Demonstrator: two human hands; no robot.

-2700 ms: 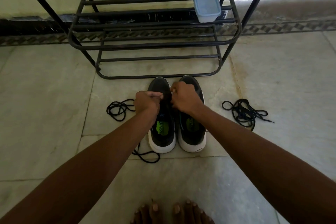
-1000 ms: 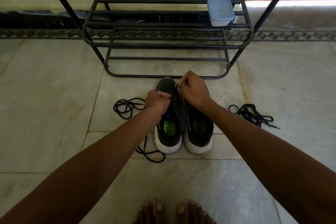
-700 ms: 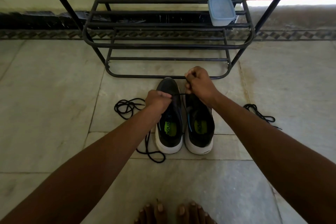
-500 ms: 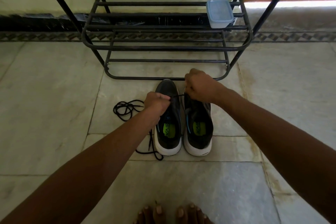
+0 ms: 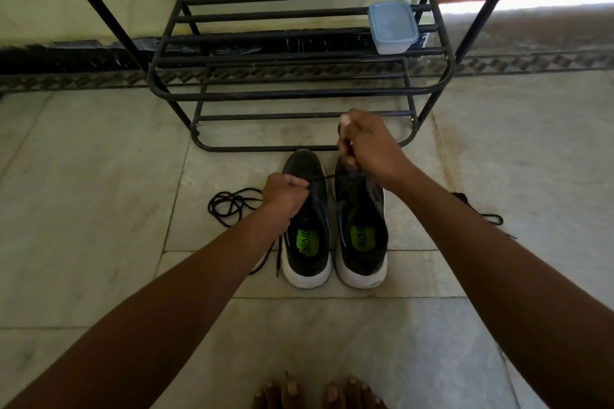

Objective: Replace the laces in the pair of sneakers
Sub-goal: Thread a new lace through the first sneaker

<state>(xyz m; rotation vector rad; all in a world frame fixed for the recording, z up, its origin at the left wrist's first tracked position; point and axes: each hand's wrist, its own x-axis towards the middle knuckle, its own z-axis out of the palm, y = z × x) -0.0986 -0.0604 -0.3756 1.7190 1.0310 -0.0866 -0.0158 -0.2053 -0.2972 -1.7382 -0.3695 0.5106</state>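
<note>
Sneakers [image 5: 334, 229]: black, white-soled, side by side; lace [image 5: 324, 178] pinched taut between left hand [image 5: 284, 197] and right hand [image 5: 367, 146]; lidded tub [image 5: 392, 26] at 1 o'clock, contents unclear.

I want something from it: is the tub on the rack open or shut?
Shut: the tub has its lid on.

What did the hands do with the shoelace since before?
The right hand pulled its end of the black lace up and away toward the shoe rack, drawing it taut across the left sneaker. The left hand kept its grip at that sneaker. Both sneakers and the loose lace stayed put.
</note>
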